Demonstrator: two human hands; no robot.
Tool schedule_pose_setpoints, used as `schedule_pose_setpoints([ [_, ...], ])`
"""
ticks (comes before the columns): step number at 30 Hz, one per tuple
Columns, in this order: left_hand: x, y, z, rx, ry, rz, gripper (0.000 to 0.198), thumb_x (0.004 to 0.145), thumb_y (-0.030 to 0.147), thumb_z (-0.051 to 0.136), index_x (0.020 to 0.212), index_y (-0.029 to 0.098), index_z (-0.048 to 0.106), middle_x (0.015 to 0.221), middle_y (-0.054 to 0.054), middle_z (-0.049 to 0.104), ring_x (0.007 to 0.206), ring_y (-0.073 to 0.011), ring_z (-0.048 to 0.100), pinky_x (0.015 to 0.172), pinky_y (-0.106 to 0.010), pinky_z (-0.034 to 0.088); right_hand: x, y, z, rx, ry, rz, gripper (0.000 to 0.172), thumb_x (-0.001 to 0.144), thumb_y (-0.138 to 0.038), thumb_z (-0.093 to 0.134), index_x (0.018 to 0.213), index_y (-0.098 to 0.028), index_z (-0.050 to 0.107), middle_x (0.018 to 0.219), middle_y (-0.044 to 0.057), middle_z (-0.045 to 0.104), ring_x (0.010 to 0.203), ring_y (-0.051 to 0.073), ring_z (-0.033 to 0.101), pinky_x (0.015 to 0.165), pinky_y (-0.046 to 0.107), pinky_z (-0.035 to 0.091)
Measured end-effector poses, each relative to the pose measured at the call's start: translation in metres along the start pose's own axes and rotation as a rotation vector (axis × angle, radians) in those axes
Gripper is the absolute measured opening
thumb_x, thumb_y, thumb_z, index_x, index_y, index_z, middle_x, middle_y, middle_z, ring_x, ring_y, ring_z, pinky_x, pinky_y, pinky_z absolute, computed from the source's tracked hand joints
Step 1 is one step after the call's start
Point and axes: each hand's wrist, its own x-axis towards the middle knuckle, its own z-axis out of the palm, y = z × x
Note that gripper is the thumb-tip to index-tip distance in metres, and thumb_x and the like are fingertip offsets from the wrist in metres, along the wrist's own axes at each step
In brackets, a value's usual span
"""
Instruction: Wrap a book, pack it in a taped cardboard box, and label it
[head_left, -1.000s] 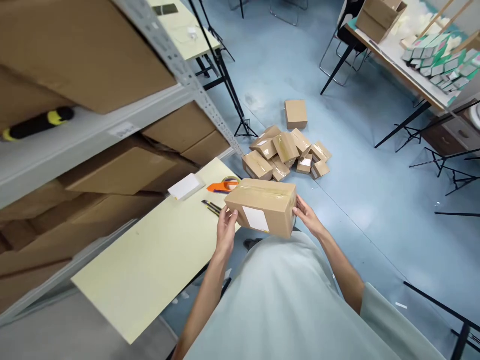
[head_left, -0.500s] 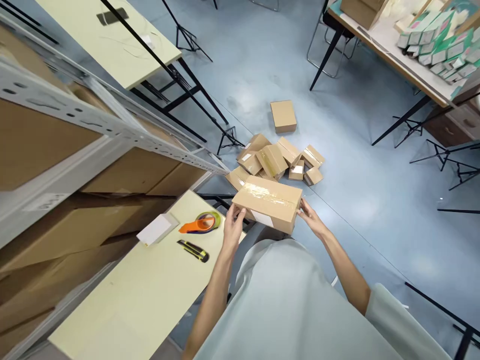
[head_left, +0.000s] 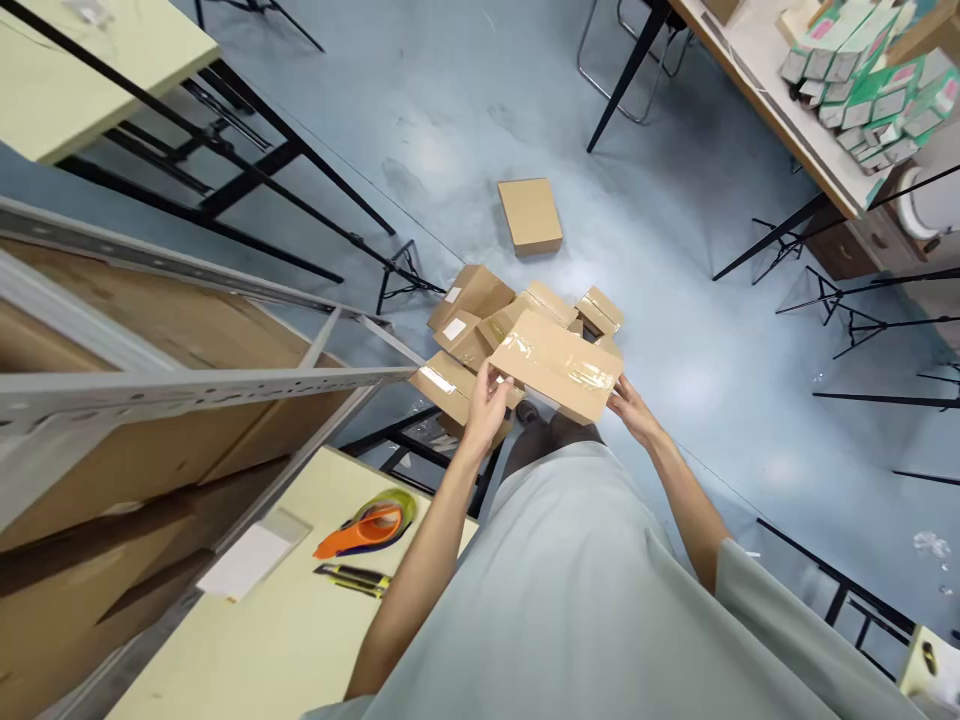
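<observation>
A taped cardboard box [head_left: 559, 362] is held up in front of my body, above a pile of boxes on the floor. My left hand [head_left: 487, 408] grips its left end, thumb on the near side. At the opposite end, my right hand [head_left: 631, 408] has its fingers closed on the box's right edge. Clear shiny tape crosses the top of the box. Just behind and below it lie several smaller cardboard boxes [head_left: 471, 292], some bearing white labels.
A pale table [head_left: 300, 620] at lower left carries an orange tape dispenser [head_left: 367, 528], a yellow-black utility knife [head_left: 352, 578] and white cards [head_left: 251, 555]. A metal shelf [head_left: 187, 390] with large cartons stands left. One flat box [head_left: 531, 215] lies apart on the floor.
My view has shifted and turned toward the floor pile. The held box has tilted and moved over the pile, away from the table, with both hands still on it.
</observation>
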Motion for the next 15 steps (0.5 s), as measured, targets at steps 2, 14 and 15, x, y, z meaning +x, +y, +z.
schedule_pose_setpoints([
  [2,0.028,0.002,0.008,0.013,0.014,-0.023,0.058,0.091,0.035,0.077,0.147,0.027,0.066,0.152,-0.012,0.073,0.142,-0.032,0.069,0.126,-0.052,0.053,0.026,-0.009,-0.005,0.018,0.024,0.023,0.076,0.082,-0.028,0.076,0.156,-0.041,0.064,0.168,-0.001,0.064,0.152,0.028,0.063,0.134,0.053,0.046],
  [14,0.22,-0.054,0.081,0.076,0.088,-0.118,0.057,0.085,0.019,0.074,0.14,0.023,0.06,0.148,-0.014,0.074,0.14,-0.0295,0.069,0.126,-0.05,0.053,0.244,0.023,-0.042,0.066,0.169,0.158,0.076,0.075,-0.038,0.079,0.148,-0.036,0.057,0.146,0.004,0.076,0.132,0.024,0.071,0.115,0.048,0.061],
  [15,0.238,-0.065,0.084,0.092,0.089,-0.122,0.056,0.086,0.019,0.073,0.14,0.022,0.061,0.149,-0.015,0.073,0.141,-0.0297,0.069,0.126,-0.05,0.052,0.262,0.03,-0.042,0.065,0.181,0.157,0.076,0.076,-0.038,0.078,0.149,-0.036,0.057,0.146,0.004,0.075,0.132,0.024,0.07,0.115,0.048,0.061],
])
